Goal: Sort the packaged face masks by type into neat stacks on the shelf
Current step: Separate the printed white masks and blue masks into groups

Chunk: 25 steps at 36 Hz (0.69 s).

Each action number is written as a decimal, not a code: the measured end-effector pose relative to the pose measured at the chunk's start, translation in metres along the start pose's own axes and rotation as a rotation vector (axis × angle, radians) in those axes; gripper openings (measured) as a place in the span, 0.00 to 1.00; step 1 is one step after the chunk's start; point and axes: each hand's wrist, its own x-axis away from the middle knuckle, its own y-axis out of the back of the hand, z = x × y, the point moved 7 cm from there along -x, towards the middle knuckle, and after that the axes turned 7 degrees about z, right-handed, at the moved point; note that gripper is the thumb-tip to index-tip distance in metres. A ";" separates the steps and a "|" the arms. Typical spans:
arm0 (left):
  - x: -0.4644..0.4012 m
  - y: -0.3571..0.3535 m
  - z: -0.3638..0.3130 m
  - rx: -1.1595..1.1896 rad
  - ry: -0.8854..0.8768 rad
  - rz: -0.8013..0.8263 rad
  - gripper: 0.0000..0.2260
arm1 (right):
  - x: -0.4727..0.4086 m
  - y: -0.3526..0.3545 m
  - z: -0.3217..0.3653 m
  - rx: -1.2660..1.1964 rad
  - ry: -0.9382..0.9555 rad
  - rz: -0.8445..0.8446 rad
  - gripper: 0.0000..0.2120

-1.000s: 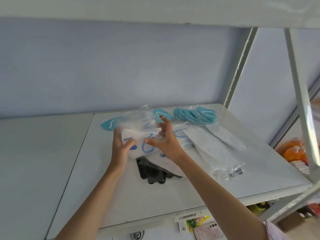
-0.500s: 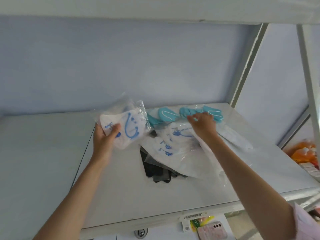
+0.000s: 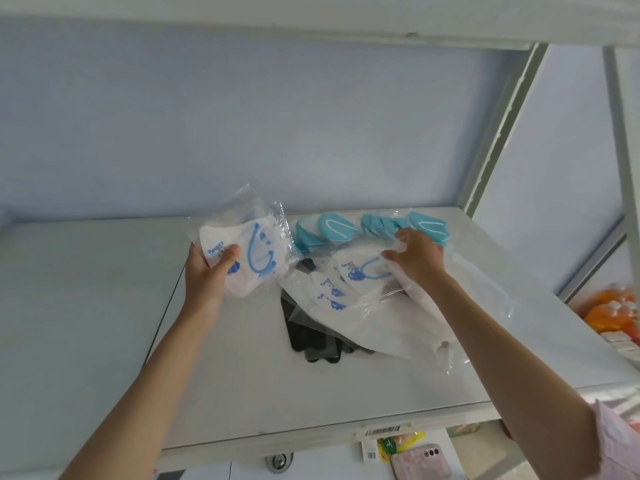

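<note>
My left hand [image 3: 207,271] holds a clear-wrapped white mask with blue print [image 3: 247,252] lifted above the white shelf [image 3: 249,393], thumb on its front. My right hand [image 3: 417,259] reaches into the pile at the shelf's right half, fingers curled on the wrapper of another white mask with blue print [image 3: 360,271]. More white packaged masks [image 3: 363,327] fan out below it. A row of teal packaged masks [image 3: 332,228] lies along the back. Black masks [image 3: 311,344] lie partly hidden under the white ones.
A slanted metal upright [image 3: 498,133] frames the shelf at the right. The upper shelf board [image 3: 311,15] is close overhead. Orange packaged goods [image 3: 613,310] sit lower right. A barcode tag [image 3: 384,431] and other products hang below the shelf's front edge.
My left hand has lifted one white mask away to the left of the pile. My right hand has let go of it and reached right onto another white mask near the teal ones.
</note>
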 end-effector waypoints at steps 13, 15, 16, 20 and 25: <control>0.000 -0.004 0.003 -0.021 0.032 0.004 0.10 | 0.003 0.017 -0.015 0.032 0.112 -0.168 0.19; 0.000 -0.009 0.004 -0.013 0.042 0.013 0.09 | 0.004 0.002 0.013 0.108 0.226 -0.027 0.21; 0.001 -0.012 0.004 -0.011 0.044 0.016 0.09 | 0.004 -0.009 0.023 0.230 0.241 0.074 0.26; 0.002 -0.020 0.003 -0.021 0.050 0.023 0.09 | 0.001 -0.042 0.037 0.524 0.185 0.368 0.34; 0.002 -0.021 0.006 -0.042 0.062 0.046 0.11 | 0.003 -0.044 0.060 0.333 0.303 0.276 0.31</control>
